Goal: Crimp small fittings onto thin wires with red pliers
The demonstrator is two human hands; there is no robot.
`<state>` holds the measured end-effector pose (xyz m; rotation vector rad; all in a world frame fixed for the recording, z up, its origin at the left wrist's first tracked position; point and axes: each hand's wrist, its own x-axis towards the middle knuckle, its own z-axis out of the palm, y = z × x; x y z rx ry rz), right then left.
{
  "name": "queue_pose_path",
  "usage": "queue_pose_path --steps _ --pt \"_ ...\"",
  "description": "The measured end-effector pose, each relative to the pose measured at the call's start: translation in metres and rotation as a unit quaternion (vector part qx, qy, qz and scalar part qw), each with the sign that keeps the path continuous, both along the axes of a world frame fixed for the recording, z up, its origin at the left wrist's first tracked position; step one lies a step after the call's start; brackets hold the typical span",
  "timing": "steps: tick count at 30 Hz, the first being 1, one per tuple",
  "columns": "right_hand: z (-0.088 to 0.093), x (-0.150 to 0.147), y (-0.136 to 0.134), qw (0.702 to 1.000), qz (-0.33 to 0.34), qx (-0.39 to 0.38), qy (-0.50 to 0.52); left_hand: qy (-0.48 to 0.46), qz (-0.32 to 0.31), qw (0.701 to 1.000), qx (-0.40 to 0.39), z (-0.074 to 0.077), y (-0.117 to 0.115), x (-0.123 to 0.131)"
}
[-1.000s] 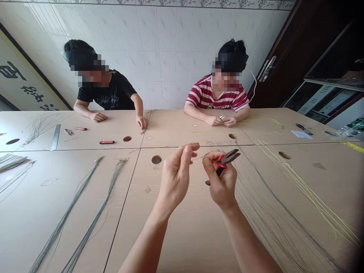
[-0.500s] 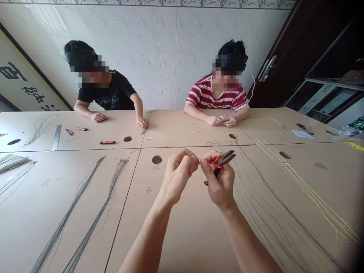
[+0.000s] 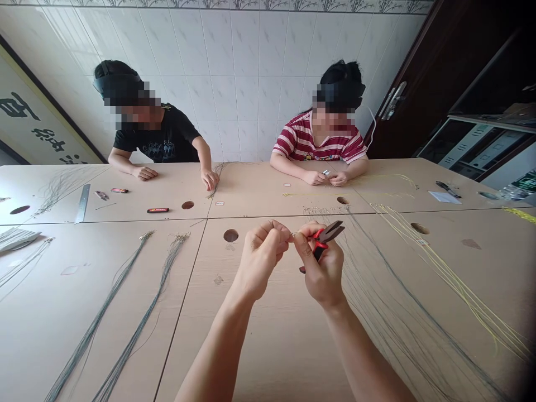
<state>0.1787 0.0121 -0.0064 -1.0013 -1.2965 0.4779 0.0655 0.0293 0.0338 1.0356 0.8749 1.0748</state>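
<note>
My left hand (image 3: 263,257) is closed in a pinch above the middle of the table. A tiny pale piece (image 3: 292,237), too small to make out, shows between its fingertips and those of my right hand (image 3: 321,268). My right hand is also closed, thumb and forefinger pinching at that same spot. Red-and-black pliers (image 3: 321,245) are tucked in my right hand, with their dark jaws spread apart and pointing up to the right. Beyond my right hand, thin grey-green cords (image 3: 389,268) with small metal ends trail across the table.
Two cord bundles (image 3: 144,312) lie at the left, and yellow cords (image 3: 452,279) at the right. Across the table sit two people (image 3: 153,139), their hands on thin cords or small parts. A ruler (image 3: 82,202), a lighter (image 3: 158,210) and round holes (image 3: 230,235) mark the tabletop.
My right hand and the pliers have shifted very slightly left. A little more of the small piece shows between my fingertips.
</note>
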Motion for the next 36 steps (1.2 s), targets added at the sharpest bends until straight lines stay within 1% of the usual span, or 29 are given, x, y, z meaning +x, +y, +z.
queue_pose_path --steps 8,13,16,18,20,23,26,28,30,33,36 --pt "0.0 -0.001 0.0 1.0 0.001 -0.012 0.003 0.011 0.005 1.0 0.017 0.0 -0.002 0.0" --pt "-0.003 0.0 0.0 0.999 0.035 -0.025 0.004 0.032 0.026 0.998 0.036 -0.003 0.002 -0.002" --pt "-0.005 0.008 0.004 0.997 0.039 -0.049 -0.038 0.07 0.043 0.995 0.065 -0.008 0.008 -0.008" --pt "-0.003 0.018 0.007 0.991 0.034 -0.076 -0.102 0.111 0.059 0.988 0.089 -0.01 0.012 -0.013" --pt "0.002 0.029 0.011 0.977 0.024 -0.091 -0.19 0.161 0.076 0.977 0.117 -0.012 0.016 -0.018" --pt "0.013 0.043 0.013 0.943 0.005 -0.099 -0.318 0.217 0.095 0.956 0.174 -0.012 0.019 -0.023" --pt "0.023 0.049 0.011 0.909 0.006 -0.128 -0.397 0.253 0.119 0.928 0.245 -0.014 0.02 -0.027" --pt "0.027 0.049 0.008 0.893 0.014 -0.143 -0.427 0.276 0.128 0.91 0.281 -0.017 0.02 -0.029" --pt "0.03 0.047 0.005 0.883 0.027 -0.153 -0.442 0.293 0.131 0.895 0.309 -0.019 0.019 -0.03" --pt "0.032 0.044 0.003 0.878 0.037 -0.162 -0.448 0.307 0.143 0.875 0.346 -0.021 0.019 -0.03" --pt "0.034 0.043 0.003 0.874 0.036 -0.172 -0.452 0.312 0.146 0.863 0.37 -0.022 0.02 -0.029"
